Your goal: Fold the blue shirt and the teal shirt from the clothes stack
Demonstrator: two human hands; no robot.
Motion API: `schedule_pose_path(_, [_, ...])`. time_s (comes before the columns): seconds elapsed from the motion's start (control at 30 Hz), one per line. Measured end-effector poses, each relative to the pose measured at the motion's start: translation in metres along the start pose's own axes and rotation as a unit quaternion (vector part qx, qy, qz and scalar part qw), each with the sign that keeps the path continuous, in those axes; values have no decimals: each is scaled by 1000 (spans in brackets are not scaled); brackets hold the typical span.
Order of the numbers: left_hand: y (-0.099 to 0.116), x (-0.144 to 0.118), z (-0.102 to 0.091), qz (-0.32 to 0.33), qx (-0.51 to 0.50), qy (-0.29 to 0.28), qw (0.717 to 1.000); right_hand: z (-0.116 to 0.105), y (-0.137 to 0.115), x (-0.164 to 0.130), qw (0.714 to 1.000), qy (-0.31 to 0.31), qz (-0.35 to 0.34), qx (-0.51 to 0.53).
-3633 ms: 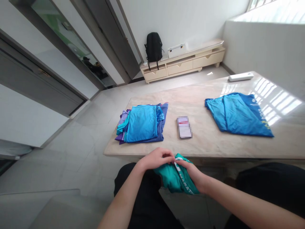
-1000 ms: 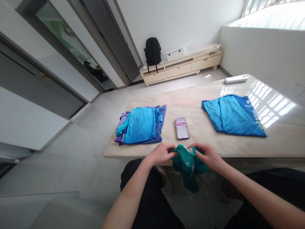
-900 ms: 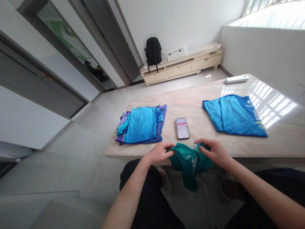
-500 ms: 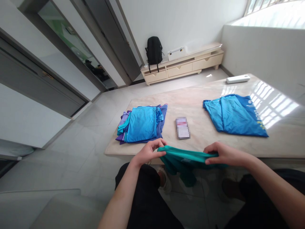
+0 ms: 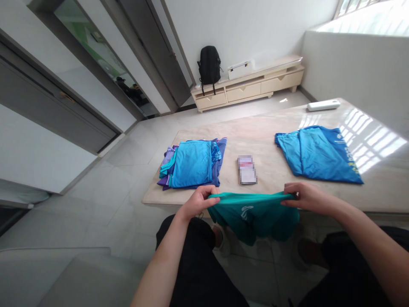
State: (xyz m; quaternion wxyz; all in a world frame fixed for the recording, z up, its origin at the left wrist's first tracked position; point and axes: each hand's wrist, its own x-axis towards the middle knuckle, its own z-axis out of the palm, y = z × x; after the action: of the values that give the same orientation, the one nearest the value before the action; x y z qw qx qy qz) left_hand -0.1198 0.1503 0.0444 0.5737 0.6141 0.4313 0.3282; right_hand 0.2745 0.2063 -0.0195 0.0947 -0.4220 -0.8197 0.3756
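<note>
At worktop [image 5: 271,170] edge: left hand [image 5: 198,201], right hand [image 5: 303,197] pinching green garment [image 5: 255,215] taut; soft, limp, best gripped at top corners.

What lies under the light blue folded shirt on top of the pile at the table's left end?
Under the light blue folded shirt lie more folded garments: teal, lilac and dark purple edges stick out. How many, and what they are, stays covered. The pile rests on the table.

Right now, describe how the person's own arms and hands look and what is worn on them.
Both forearms are bare, with no sleeve in view. The left hand and right hand wear no gloves, and no watch, ring or bracelet shows. Dark trousers cover the legs below.
</note>
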Motion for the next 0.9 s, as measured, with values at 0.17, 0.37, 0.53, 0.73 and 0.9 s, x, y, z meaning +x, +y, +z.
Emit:
schedule_pose_path(0.17, [0,2,0,-17,96,25,995,1,-1,2,996,78,-32,33])
schedule_pose_path(0.37, [-10,11,2,-7,248,79,965,5,1,2,996,77,48,-3])
schedule_pose_path(0.53, [-18,13,2,-8,339,68,938,10,-2,4,994,84,60,22])
schedule_pose_path(0.73, [-22,11,0,-12,391,56,919,16,0,7,989,93,40,109])
schedule_pose_path(0.9, [-23,12,-1,-8,398,71,915,13,4,8,990,126,40,54])
